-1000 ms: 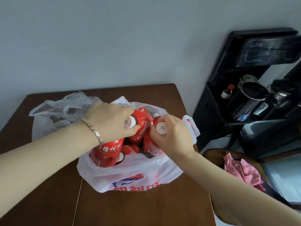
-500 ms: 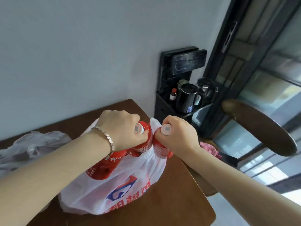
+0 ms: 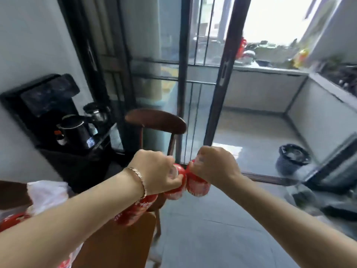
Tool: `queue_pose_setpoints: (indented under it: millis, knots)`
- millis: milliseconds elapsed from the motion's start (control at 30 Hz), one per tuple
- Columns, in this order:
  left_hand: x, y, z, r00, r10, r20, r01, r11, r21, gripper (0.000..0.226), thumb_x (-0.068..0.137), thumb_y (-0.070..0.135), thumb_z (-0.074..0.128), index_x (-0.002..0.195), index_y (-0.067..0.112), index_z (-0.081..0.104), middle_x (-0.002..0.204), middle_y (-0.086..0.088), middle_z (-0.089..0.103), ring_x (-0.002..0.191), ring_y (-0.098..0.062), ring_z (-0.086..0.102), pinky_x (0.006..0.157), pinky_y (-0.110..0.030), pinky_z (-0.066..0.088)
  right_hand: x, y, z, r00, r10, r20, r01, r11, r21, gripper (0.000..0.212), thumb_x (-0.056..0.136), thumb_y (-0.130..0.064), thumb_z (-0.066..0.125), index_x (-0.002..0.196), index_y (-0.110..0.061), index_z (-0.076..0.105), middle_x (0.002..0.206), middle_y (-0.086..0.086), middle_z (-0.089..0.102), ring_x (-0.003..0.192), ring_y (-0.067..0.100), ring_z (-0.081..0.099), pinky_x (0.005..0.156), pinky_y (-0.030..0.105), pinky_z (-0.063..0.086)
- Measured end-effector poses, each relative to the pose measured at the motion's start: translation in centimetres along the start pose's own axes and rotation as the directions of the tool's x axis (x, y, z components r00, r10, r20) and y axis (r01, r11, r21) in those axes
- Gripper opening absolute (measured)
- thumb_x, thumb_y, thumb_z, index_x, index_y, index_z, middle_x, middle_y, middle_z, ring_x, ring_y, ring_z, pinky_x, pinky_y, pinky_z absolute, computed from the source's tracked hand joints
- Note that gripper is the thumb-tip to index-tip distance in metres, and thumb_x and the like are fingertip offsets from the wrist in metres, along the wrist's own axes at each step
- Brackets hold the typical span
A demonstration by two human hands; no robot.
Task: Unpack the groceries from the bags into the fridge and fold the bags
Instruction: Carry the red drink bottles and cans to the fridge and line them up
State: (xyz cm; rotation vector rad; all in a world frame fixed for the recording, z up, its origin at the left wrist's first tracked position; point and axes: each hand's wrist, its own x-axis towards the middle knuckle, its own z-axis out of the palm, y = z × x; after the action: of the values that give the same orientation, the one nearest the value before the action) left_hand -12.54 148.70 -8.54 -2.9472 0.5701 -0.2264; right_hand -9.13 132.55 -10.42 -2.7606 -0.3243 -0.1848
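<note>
Carry | left hand [image 3: 156, 171] clenched round bottles [image 3: 139, 207]; right hand [image 3: 214, 167] grasping bottle [image 3: 197, 187], beyond table [image 3: 119, 244] corner | you grip necks tight, avoid swinging, walk steadily to fridge.

White characters cross the label of a red bottle [image 3: 139, 207] just below the wrist of the left hand [image 3: 156, 169], but motion blur leaves them unreadable (only white strokes on red can be made out). Red print on the white plastic bag [image 3: 46, 194], near the lower left edge, is equally smeared. No other lettering, number or brand is legible.
</note>
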Motion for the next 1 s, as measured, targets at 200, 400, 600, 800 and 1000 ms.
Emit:
queue_pose_setpoints:
  millis: [200,400,600,800,1000]
  knots:
    - [9.5,16.6,-1.3,0.944,0.329,-0.011,-0.329,0.944,0.003,0.039,0.087,0.053,0.036,0.085,0.02,0.056,0.093,0.0,0.068,0.086,-0.02,0.064,0.071,-0.025,0.047,-7.5,17.0,-7.9,0.956,0.262,-0.135,-0.275,0.958,-0.081,0.034,0.082,-0.041,0.06,0.097,-0.011,0.066,0.094,0.006,0.069,0.081,0.021,0.062,0.062,0.021,0.039]
    - [17.0,35.1,-3.5,0.846,0.531,-0.055,-0.533,0.845,-0.038,0.038,0.084,0.057,0.039,0.081,0.022,0.052,0.092,-0.001,0.067,0.083,-0.023,0.062,0.064,-0.024,0.036,-15.7,33.3,-15.3,0.847,0.499,-0.183,-0.508,0.861,0.0,0.029,0.078,-0.038,0.062,0.088,-0.011,0.062,0.091,0.006,0.066,0.086,0.023,0.061,0.069,0.028,0.046]
    - [24.7,53.3,-6.5,0.696,0.708,-0.12,-0.717,0.693,-0.073,0.04,0.083,0.06,0.037,0.08,0.022,0.05,0.085,0.002,0.064,0.073,-0.019,0.055,0.066,-0.026,0.041,-22.9,47.8,-23.0,0.72,0.664,-0.203,-0.671,0.74,0.039,0.021,0.081,-0.026,0.061,0.091,-0.007,0.062,0.086,0.005,0.054,0.095,0.026,0.057,0.073,0.026,0.04]
    - [31.5,68.7,-8.1,0.53,0.826,-0.191,-0.847,0.527,-0.071,0.045,0.082,0.066,0.036,0.077,0.023,0.049,0.077,0.005,0.059,0.074,-0.018,0.059,0.068,-0.027,0.045,-28.2,60.6,-27.5,0.559,0.79,-0.252,-0.803,0.592,0.073,0.022,0.082,-0.018,0.06,0.096,-0.002,0.063,0.076,-0.002,0.037,0.093,0.028,0.055,0.071,0.028,0.04]
    - [38.7,83.8,-9.8,0.356,0.91,-0.212,-0.934,0.356,-0.04,0.044,0.083,0.063,0.038,0.072,0.021,0.043,0.073,0.002,0.056,0.074,-0.021,0.056,0.064,-0.026,0.036,-30.8,73.0,-33.2,0.333,0.864,-0.378,-0.901,0.41,0.145,0.01,0.077,-0.02,0.059,0.083,-0.011,0.059,0.085,-0.001,0.042,0.077,0.024,0.051,0.064,0.024,0.035]
